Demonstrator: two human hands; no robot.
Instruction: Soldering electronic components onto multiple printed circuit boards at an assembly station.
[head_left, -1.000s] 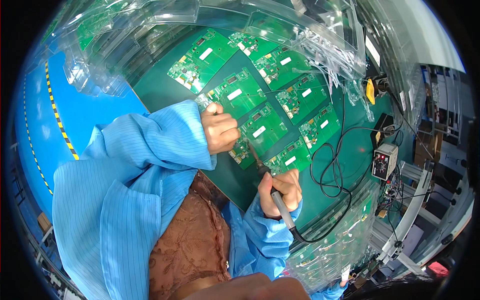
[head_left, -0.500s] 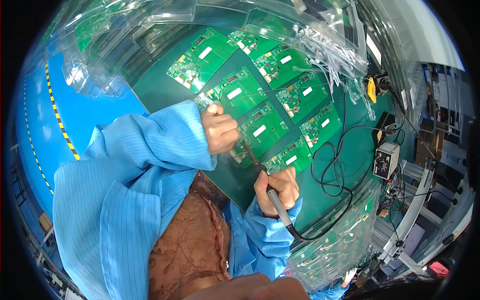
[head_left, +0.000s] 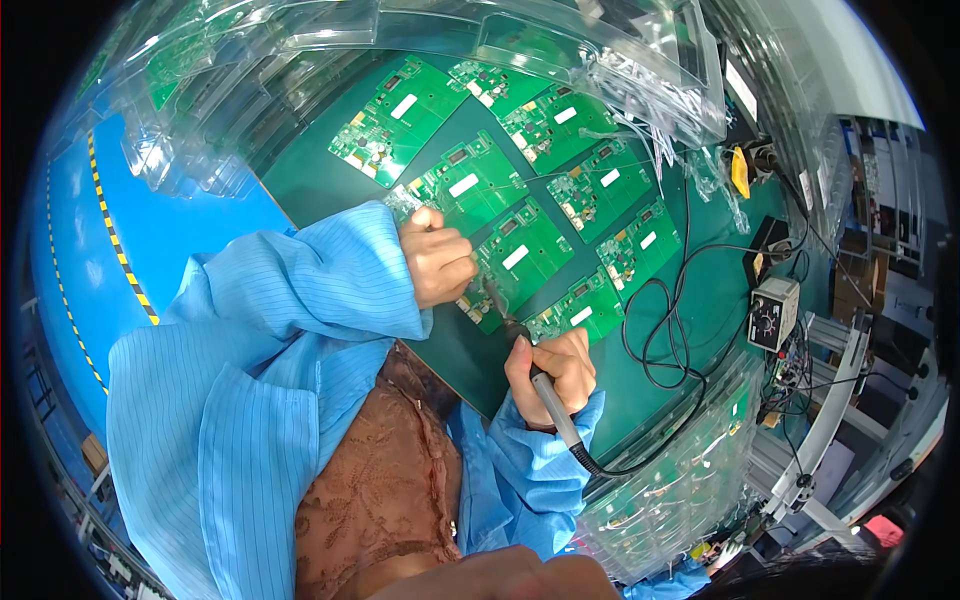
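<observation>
The R hand (head_left: pixel 552 372), at lower ctr. of the frame, grasps a soldering iron (head_left: pixel 554 408) like a pen, w/ the thumb along it; the tip points to upper left, toward the lower left part of a green PCB (head_left: pixel 532 258) in the ctr. of the frame. If the tip touches it, I cannot tell. The L hand (head_left: pixel 438 262), approx. ctr., has its fingers curled in, just beside this PCB; whether sth. thin is pinched inside, I cannot tell.

The iron is prob. light and stiff, but its black cord (head_left: pixel 650 466), which bends toward the control box (head_left: pixel 774 314) at right, may pull a little. The grey handle is the correct place to hold; the metal front is prob. very hot, so no fingers there.

The PCB looks thin, flat, rigid, prob. light, and may slide on the green table (head_left: pixel 465 368). Its small parts seem fragile, esp. on the left side, so it is better to take it by the bare right edge.
</observation>
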